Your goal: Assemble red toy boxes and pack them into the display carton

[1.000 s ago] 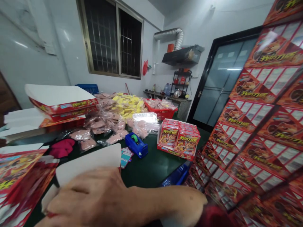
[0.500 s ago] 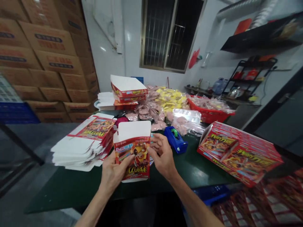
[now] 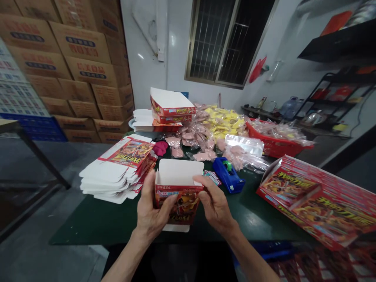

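A small red printed carton (image 3: 183,203) stands in front of me, its white top flap (image 3: 179,170) raised at the back and its mouth open. Around its left side my left hand (image 3: 154,209) is closed, thumb across the printed front. My right hand (image 3: 216,201) grips the upper right edge with thumb and bent fingers. A white flap also sticks out at the carton's bottom. Just behind it, small printed cards (image 3: 212,177) lie beside the blue tape dispenser (image 3: 230,178) with its green roll. To the left is a stack of flat cartons (image 3: 117,168).
A display box (image 3: 311,199) full of red cartons stands at the right of the green table (image 3: 96,223). Clear bags with pink and yellow pieces (image 3: 226,121) are heaped behind, beside a red basket (image 3: 273,145). Open red boxes (image 3: 172,103) are stacked at the back left.
The carton was flatter with its printed front facing me; now it is squared open, tilted so its mouth shows. My left hand has spread around its side. The view has shifted left.
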Demonstrator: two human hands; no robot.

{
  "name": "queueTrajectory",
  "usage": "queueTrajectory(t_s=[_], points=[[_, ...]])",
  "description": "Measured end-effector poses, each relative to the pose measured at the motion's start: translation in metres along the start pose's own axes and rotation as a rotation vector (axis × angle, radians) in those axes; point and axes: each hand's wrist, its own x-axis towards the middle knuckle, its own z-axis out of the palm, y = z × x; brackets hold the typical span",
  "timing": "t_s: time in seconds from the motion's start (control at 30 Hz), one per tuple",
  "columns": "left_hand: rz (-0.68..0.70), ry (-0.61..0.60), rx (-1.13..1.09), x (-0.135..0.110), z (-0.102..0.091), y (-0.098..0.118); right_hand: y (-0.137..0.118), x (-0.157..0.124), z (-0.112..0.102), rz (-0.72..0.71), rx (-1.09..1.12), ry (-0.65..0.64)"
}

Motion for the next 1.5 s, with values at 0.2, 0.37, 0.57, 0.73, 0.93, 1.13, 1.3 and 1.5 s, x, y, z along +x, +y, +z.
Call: queueTrajectory(t_s=[0.2, 0.37, 0.57, 0.73, 0.93, 1.13, 1.3, 1.5], points=[[0.102, 0.001, 0.131, 0.017, -0.006, 0.014, -0.002, -0.001, 0.006, 0.048, 0.023, 0.134], [0.094, 0.229, 0.108, 0.017, -0.013, 0.025, -0.005, 0.010, 0.007, 0.018, 0.135, 0.107], [-0.155, 0.171, -0.034, 0.018, -0.012, 0.035, 0.004, 0.012, 0.011, 0.238, 0.481, 0.036], [-0.431, 0.062, -0.332, 0.005, -0.021, 0.043, -0.006, 0.003, 0.007, 0.316, 0.628, -0.062], [-0.257, 0.022, -0.520, 0.004, -0.029, 0.046, -0.023, 0.001, -0.002, 0.208, 0.377, -0.087], [-0.259, -0.068, -0.625, 0.006, -0.036, 0.046, -0.028, -0.002, -0.012, 0.183, 0.303, -0.152], [-0.198, -0.126, -0.524, 0.007, -0.039, 0.051, -0.035, -0.001, -0.009, 0.189, 0.258, -0.050], [-0.093, -0.102, -0.412, 0.010, -0.037, 0.049, -0.048, 0.007, -0.012, 0.226, 0.146, -0.133]])
